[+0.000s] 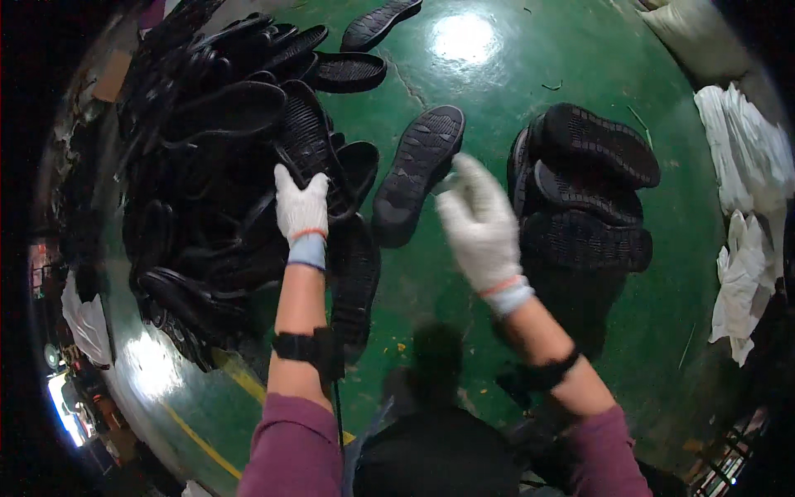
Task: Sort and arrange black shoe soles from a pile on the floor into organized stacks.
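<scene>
The person's left hand [301,207], in a white knit glove with an orange band at the cuff, reaches into the big heap of black shoe soles [224,166] on the left of the green floor [497,91]. Its fingers curl down over a ribbed black sole [308,137] at the near edge of the heap and look closed on it, though the palm side is hidden, so the grip itself cannot be made out for certain. The heap is a loose tangle, soles lying tread up, tread down and on edge, overlapping one another.

The right hand [479,224], gloved the same way, is raised above the floor between the heap and a smaller stack. It is motion-blurred, its fingers spread and loosely open, and it seems to hold nothing. Just beyond its fingertips a single black sole [418,170] lies tread up on the floor, apart from both piles, its toe pointing away from the person.

To the right of that hand sits the neat stack of black soles [588,190], several laid tread up one over another. Both wrists carry black straps, and the sleeves are dull purple.

Further out, another lone sole [379,22] lies at the top of the view. White sacks or bags [745,157] are bunched along the right rim, and a yellow line [203,443] crosses the floor at lower left, near a bright glare patch
</scene>
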{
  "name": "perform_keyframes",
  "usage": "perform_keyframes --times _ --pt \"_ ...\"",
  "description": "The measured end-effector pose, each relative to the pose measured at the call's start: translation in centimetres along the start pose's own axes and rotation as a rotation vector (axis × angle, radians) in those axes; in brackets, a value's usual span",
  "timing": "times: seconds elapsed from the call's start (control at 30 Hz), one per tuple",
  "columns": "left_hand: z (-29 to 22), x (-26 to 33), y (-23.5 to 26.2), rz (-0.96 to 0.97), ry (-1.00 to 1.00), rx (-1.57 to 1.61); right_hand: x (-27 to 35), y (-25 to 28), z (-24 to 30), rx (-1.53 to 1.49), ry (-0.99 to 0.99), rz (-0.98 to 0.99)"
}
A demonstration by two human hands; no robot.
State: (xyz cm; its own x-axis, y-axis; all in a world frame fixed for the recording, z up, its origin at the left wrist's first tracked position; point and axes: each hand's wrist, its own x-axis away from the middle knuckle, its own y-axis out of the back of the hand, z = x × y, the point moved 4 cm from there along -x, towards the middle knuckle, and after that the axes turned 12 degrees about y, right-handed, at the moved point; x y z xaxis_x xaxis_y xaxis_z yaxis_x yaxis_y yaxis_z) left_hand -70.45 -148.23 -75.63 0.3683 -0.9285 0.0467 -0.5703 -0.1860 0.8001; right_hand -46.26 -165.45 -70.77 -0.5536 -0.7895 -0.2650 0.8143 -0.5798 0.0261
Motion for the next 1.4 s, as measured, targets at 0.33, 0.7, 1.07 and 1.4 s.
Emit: perform_keyframes --times 0.33,0.7,1.07,1.4 --pt "2.4 -3.2 6.0 0.936 0.534 1.192 1.2 -12.1 -6.6 1.045 -0.278 0.375" --pt "5.8 9.3 7.1 0.962 0.642 1.334 -4.2 -9.6 -6.2 0.942 -0.121 0.519" --pt "4.8 14.4 -0.2 0.753 0.349 1.053 5.3 -1.3 6.8 0.570 0.484 0.396" --pt "-2.2 17.4 0.3 0.987 0.334 1.351 6.2 -1.3 7.5 0.689 0.368 0.564"
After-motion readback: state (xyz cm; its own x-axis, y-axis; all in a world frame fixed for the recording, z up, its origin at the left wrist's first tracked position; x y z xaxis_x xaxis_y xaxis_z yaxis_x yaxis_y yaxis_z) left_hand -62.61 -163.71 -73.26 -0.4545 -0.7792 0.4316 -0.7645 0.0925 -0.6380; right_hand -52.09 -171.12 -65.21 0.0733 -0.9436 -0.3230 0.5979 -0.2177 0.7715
